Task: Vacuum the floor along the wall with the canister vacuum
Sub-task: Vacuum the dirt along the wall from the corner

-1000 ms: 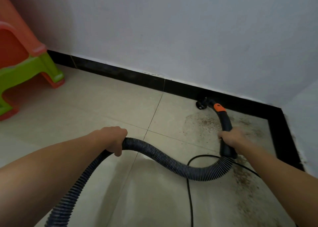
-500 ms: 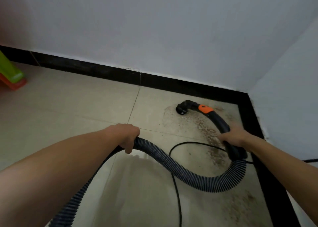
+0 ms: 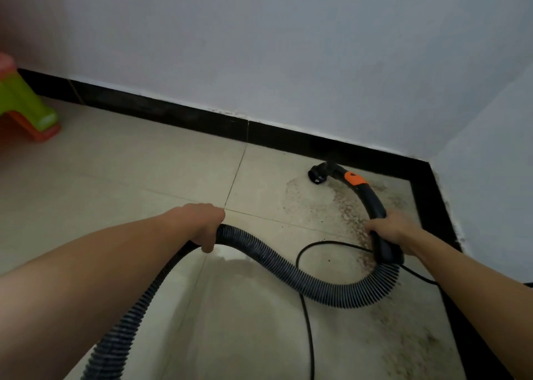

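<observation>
My right hand (image 3: 392, 228) grips the curved black vacuum handle (image 3: 372, 204), which carries an orange button (image 3: 355, 178). Its round nozzle (image 3: 317, 175) sits low over the beige tile floor (image 3: 144, 172), right beside the black baseboard (image 3: 178, 117) near the room corner. A ribbed dark hose (image 3: 288, 267) loops from the handle across the floor to my left hand (image 3: 206, 225), which grips it from above, then runs down off the bottom left. Brown dirt specks (image 3: 349, 215) lie scattered on the tile around the handle. The canister is out of view.
A thin black power cord (image 3: 305, 322) loops over the floor under the hose. A green and orange plastic stool (image 3: 26, 111) stands at the far left by the wall. White walls meet in a corner at the right, with baseboard (image 3: 441, 218) along both.
The nozzle has shifted back toward the baseboard, away from the spot on the open tile half a second ago. The view swung left, bringing the stool back in. Both hands keep their grips.
</observation>
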A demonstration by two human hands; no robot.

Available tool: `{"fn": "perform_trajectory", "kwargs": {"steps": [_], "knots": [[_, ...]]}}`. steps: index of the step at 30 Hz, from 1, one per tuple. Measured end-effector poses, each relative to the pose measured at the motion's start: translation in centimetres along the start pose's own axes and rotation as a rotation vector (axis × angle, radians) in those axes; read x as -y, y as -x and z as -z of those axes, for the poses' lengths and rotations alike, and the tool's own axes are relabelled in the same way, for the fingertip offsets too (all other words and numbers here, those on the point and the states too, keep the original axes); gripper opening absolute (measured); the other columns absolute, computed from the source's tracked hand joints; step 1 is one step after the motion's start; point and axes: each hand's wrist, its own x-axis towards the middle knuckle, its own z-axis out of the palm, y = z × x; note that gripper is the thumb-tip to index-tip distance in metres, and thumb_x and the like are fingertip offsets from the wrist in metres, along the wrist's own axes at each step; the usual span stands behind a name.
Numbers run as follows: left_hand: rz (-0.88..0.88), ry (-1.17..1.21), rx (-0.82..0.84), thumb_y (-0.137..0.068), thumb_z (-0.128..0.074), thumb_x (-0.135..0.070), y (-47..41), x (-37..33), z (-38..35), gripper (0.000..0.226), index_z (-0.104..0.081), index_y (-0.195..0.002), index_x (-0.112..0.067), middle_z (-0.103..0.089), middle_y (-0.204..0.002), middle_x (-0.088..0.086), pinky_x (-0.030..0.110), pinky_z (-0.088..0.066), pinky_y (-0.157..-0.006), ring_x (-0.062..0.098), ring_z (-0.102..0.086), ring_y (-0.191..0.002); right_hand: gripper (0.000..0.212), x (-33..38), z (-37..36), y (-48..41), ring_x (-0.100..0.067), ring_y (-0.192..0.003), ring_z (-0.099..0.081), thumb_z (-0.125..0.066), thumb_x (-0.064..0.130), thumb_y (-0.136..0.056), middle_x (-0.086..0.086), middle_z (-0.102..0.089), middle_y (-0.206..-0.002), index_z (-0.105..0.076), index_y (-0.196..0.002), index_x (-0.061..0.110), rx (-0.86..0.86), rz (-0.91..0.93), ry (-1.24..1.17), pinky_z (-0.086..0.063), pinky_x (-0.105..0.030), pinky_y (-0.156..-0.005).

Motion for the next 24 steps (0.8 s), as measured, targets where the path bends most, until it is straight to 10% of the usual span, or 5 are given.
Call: {"fn": "perform_trajectory", "kwargs": {"steps": [4, 16, 24], "knots": [[0.013, 0.001, 0.044, -0.066, -0.077, -0.027, 0.3, 0.6, -0.9, 0.043, -0.050, -0.099, -0.023, -0.055, -0.091, -0.002, 0.031, -0.050, -0.069, 0.018, -0.059, -0.086, 0.011, 1.3, -1.0, 0.1, -0.008, -0.034, -0.055, -0.072, 0.006, -0.076, 0.003, -0.058, -0.041, -0.060, -0.076, 0.006, 0.077, 0.075, 0.044, -0.033, -0.013, -0.029], [-0.059, 0.014, 0.113, -0.064, -0.078, -0.034, -0.8, -3.6, -1.0, 0.051, -0.048, -0.105, -0.027, -0.055, -0.098, -0.003, 0.037, -0.054, -0.079, 0.020, -0.059, -0.090, 0.020, -3.8, 3.3, 0.3, -0.032, -0.072, -0.068, -0.074, 0.010, -0.076, -0.018, -0.070, -0.079, -0.060, -0.090, 0.006, 0.123, 0.109, 0.149, -0.057, -0.041, -0.071], [-0.065, -0.072, 0.247, -0.063, -0.082, -0.037, 0.2, -6.4, -1.4, 0.060, -0.048, -0.110, -0.021, -0.058, -0.104, 0.001, 0.040, -0.053, -0.084, 0.022, -0.060, -0.094, 0.011, -8.8, 4.8, 3.9, -0.026, -0.049, -0.066, -0.068, 0.000, -0.077, -0.013, -0.066, -0.054, -0.058, -0.082, 0.000, 0.259, 0.062, 0.042, -0.053, -0.030, -0.049]]}}
